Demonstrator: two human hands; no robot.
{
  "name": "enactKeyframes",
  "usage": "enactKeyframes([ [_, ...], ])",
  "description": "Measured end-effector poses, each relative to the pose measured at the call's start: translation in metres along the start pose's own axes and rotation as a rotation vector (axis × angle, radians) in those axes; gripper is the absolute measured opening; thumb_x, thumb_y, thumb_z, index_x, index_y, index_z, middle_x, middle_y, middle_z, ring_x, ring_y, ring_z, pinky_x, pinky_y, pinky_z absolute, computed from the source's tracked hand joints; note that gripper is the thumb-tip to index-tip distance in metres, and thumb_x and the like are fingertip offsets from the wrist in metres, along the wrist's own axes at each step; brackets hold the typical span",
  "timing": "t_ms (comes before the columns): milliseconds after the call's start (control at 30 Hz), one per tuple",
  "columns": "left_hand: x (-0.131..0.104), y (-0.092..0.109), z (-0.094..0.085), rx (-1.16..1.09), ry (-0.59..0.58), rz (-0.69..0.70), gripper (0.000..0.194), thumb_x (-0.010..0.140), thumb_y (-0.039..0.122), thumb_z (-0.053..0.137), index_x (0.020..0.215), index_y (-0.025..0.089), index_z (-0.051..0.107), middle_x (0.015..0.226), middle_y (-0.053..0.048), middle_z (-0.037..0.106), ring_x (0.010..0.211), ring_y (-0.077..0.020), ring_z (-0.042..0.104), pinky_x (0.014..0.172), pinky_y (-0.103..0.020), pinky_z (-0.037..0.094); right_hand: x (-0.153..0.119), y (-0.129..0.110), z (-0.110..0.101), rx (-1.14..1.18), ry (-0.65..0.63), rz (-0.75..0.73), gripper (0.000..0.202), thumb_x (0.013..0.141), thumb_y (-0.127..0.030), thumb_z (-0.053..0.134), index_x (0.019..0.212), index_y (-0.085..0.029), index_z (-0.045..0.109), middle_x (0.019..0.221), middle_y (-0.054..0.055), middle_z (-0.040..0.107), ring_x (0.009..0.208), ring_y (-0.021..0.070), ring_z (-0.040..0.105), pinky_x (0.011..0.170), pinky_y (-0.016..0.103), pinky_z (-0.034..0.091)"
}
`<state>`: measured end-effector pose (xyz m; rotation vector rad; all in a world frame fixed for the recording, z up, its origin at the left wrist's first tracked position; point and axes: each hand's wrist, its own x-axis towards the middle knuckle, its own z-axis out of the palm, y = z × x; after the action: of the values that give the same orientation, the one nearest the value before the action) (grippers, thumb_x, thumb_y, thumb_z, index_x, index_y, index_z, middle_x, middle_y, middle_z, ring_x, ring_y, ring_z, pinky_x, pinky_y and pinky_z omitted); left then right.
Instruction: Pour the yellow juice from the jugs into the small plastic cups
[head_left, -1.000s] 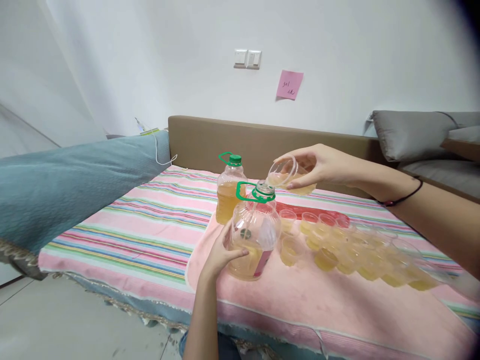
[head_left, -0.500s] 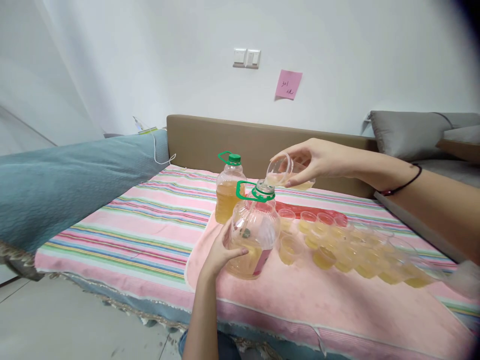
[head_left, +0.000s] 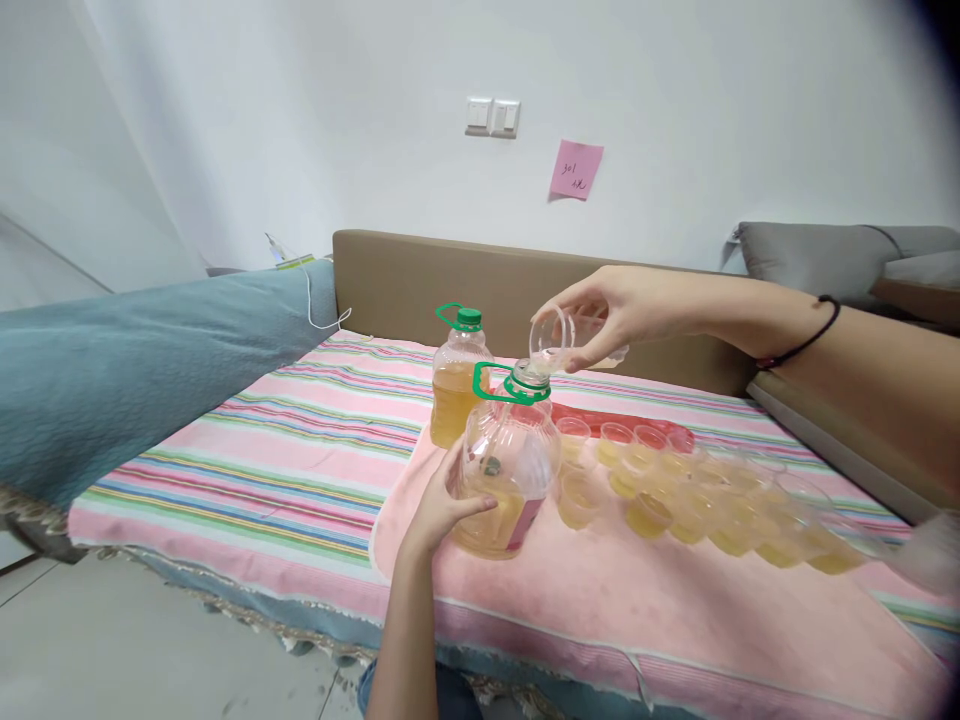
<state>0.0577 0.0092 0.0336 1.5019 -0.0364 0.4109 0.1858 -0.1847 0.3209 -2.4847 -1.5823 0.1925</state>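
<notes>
My left hand [head_left: 446, 500] is closed round the lower left side of a clear plastic jug [head_left: 511, 450] with a green handle ring and an uncapped mouth. Yellowish liquid fills its lower part. Above the mouth, my right hand [head_left: 611, 315] grips a clear plastic cup [head_left: 553, 338] tipped to the left, its rim over the jug's opening. A little liquid shows in the cup. Just behind stands a second jug [head_left: 454, 395] with a green cap, roughly half full of yellow liquid. Several clear cups [head_left: 649, 510] of yellow liquid stand in rows to the right.
A pink mat [head_left: 600, 600] lies under the jugs and cups, on a striped cloth [head_left: 285, 430]. Behind the cups lies a red plastic item [head_left: 592, 420]. A brown backboard [head_left: 450, 262] runs along the wall, with a grey cushion [head_left: 810, 270] at the right.
My right hand has moved slightly left and up, tipping the cup further, and less liquid shows in it. My left hand and the jug have stayed in place.
</notes>
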Motion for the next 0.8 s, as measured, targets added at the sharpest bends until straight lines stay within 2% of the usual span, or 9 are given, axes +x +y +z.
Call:
enactKeyframes([
  [233, -0.001, 0.003, 0.001, -0.008, 0.006, -0.011, 0.103, 0.052, 0.034, 0.090, 0.143, 0.024, 0.045, 0.149, -0.011, 0.047, 0.141, -0.0355, 0.038, 0.117, -0.046, 0.031, 0.007, -0.008, -0.006, -0.123, -0.010, -0.038, 0.048, 0.064, -0.061, 0.074, 0.105, -0.035, 0.072, 0.078, -0.004, 0.068, 0.068, 0.0198, 0.060, 0.056, 0.033, 0.044],
  [467, 0.000, 0.001, 0.000, -0.001, 0.005, 0.000, 0.097, 0.052, 0.035, 0.090, 0.139, 0.025, 0.049, 0.148, -0.011, 0.050, 0.139, -0.0360, 0.040, 0.117, -0.047, 0.031, 0.013, -0.009, -0.004, -0.251, 0.114, -0.283, 0.038, 0.065, -0.052, 0.077, 0.099, -0.036, 0.072, 0.088, -0.004, 0.071, 0.083, 0.0244, 0.065, 0.064, 0.035, 0.049],
  [633, -0.001, 0.000, 0.000, 0.004, 0.011, -0.004, 0.092, 0.053, 0.035, 0.090, 0.136, 0.025, 0.053, 0.148, -0.011, 0.049, 0.140, -0.0359, 0.040, 0.117, -0.048, 0.030, 0.007, -0.020, 0.003, -0.388, 0.184, -0.412, 0.040, 0.073, -0.038, 0.074, 0.112, -0.035, 0.069, 0.103, 0.000, 0.070, 0.093, 0.0241, 0.062, 0.076, 0.036, 0.048],
  [800, -0.002, 0.000, -0.001, 0.018, 0.021, 0.003, 0.092, 0.053, 0.034, 0.090, 0.137, 0.025, 0.052, 0.145, -0.011, 0.052, 0.140, -0.0359, 0.039, 0.117, -0.049, 0.030, 0.000, -0.032, 0.015, -0.584, 0.240, -0.558, 0.045, 0.081, -0.014, 0.061, 0.123, -0.027, 0.064, 0.111, 0.007, 0.066, 0.106, 0.0252, 0.054, 0.085, 0.039, 0.046],
])
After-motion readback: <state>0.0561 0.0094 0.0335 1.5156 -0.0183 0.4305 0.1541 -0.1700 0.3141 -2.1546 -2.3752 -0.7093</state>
